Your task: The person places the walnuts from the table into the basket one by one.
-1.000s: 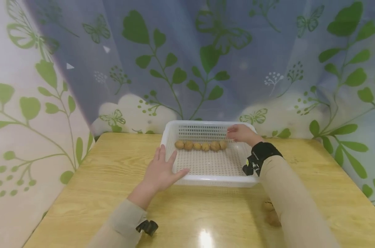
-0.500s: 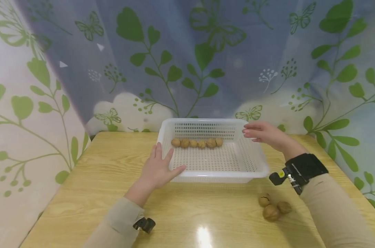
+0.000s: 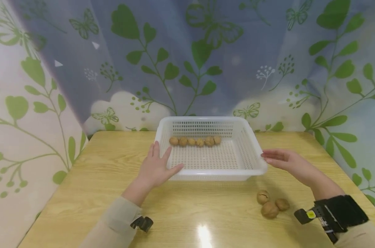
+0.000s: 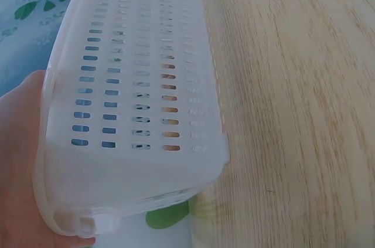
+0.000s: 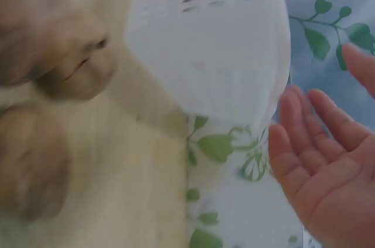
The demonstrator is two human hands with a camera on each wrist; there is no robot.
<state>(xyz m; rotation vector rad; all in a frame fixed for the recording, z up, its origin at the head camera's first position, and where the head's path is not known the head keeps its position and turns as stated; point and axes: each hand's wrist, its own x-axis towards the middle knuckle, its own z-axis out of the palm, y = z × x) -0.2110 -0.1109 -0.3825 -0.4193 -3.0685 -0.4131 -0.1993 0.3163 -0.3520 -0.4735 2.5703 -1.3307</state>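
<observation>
A white plastic basket (image 3: 212, 174) with slotted walls stands on the table. Several walnuts (image 3: 191, 141) form a row along its far inner wall, from the left toward the middle. My left hand (image 3: 154, 170) rests on the basket's left rim near the front corner, fingers straight and spread. Just beyond the right rim is my right hand (image 3: 291, 163), fingers extended and holding nothing; whether the fingertips touch the rim I cannot tell. In the right wrist view its palm (image 5: 334, 183) faces the camera. Three loose walnuts (image 3: 269, 209) lie together on the table, in front of the basket's right corner.
The wooden table (image 3: 91, 193) reaches back to a blue and white curtain (image 3: 162, 69) printed with green leaves and butterflies. A patch of light reflects off the table's near middle. Black wrist cameras (image 3: 305, 216) sit on both arms.
My right hand has come out of the basket, moving right and toward me past the right rim. The loose walnuts have come into full view. The left hand stays on the rim.
</observation>
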